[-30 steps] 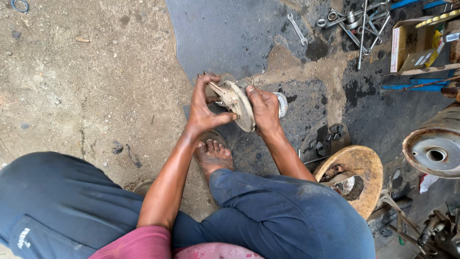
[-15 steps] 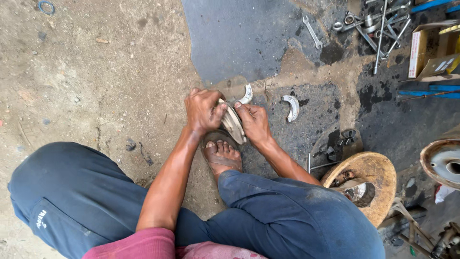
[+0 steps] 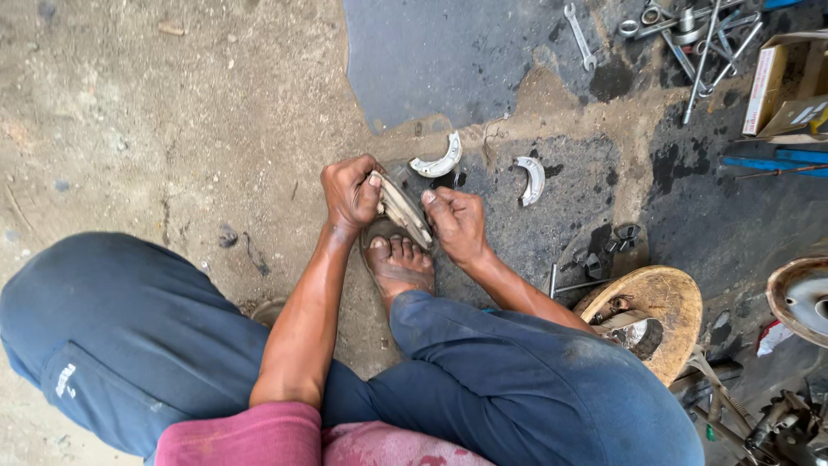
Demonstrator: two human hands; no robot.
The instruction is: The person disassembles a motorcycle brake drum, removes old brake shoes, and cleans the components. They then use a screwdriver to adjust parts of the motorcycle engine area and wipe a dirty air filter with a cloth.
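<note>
Two hands are holding one curved metal piece just above my bare foot (image 3: 398,266). My left hand (image 3: 349,192) is closed tight around the left end of the curved metal piece (image 3: 404,210), with the thumb pressed on top. My right hand (image 3: 457,224) is closed on the other end, fingers curled under it. The piece is tilted, its high end by my left hand and its low end by my right hand. It sits over my toes, and I cannot tell if it touches them.

On the ground just past my hands lie two small curved shoes. One pale curved shoe (image 3: 438,159) is near my left hand, a little up from it. The other curved shoe (image 3: 532,179) lies further right, apart from the first.

I am crouched low, and my dark blue trousers (image 3: 129,336) fill the bottom of the view. A round tan drum (image 3: 664,304) rests by my right knee. A spanner (image 3: 580,34) and more metal tools (image 3: 690,34) lie far up on the dark, oily floor (image 3: 466,60). A cardboard box (image 3: 780,86) sits at the right edge.
</note>
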